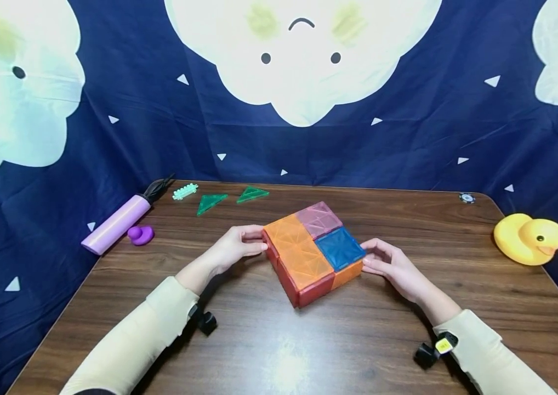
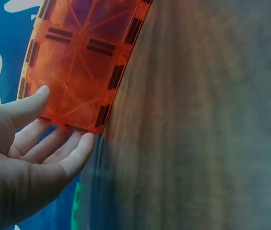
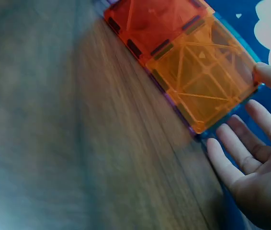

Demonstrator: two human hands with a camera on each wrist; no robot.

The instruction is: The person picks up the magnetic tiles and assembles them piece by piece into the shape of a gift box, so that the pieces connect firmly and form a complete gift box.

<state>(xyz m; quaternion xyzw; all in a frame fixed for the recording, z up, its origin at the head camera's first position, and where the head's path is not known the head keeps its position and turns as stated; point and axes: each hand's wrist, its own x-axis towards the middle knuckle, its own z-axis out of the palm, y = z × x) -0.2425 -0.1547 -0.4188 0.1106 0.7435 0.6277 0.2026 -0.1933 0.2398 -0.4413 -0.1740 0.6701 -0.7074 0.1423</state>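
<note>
In the head view a flat box of translucent magnetic tiles [image 1: 303, 252] sits at the middle of the table, turned cornerwise. Orange, pinkish-purple and blue tiles show on its top, with red and orange ones along the sides. My left hand [image 1: 239, 247] holds its left corner; in the left wrist view that thumb lies over a red tile [image 2: 68, 62] while the fingers reach round the corner. At the opposite corner my right hand [image 1: 389, 266] holds the box, thumb by the edge of an orange tile [image 3: 205, 72] and the fingers lightly bent beside the end face.
Two green triangular tiles [image 1: 211, 203] lie behind the box. At the left are a small mint-green piece [image 1: 185, 191], a lilac cylinder [image 1: 118, 224] and a purple toy duck [image 1: 141, 235]. A yellow rubber duck [image 1: 528, 240] and a poker chip [image 1: 467, 198] are at the right.
</note>
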